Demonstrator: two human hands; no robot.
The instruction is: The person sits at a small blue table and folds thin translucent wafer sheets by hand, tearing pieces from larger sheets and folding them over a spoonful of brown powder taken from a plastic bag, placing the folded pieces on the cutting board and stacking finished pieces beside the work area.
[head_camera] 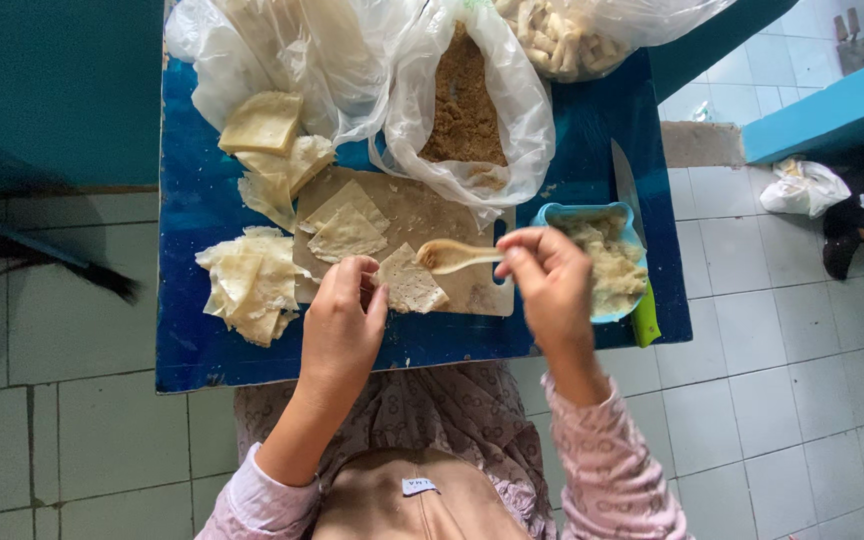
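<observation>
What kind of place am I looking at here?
Likely a home or small food-prep spot: a low blue table on a tiled floor, with a cutting board, dough sheets and plastic bags of ingredients.

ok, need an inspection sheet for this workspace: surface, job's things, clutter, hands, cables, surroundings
Surface: small blue table, paint worn; tan cutting board on it.
Job's things: thin dough square on the board; pale spoon; blue bowl of pale mash.
Clutter: wrapper stacks; open bag of brown crumbs; bag of pale sticks; knife beside the bowl.
Hands: left hand rests fingertips at the square's edge; right hand pinches the spoon handle.
Cables: nothing seen.
Surroundings: white tiled floor, teal wall, crumpled white bag.
</observation>
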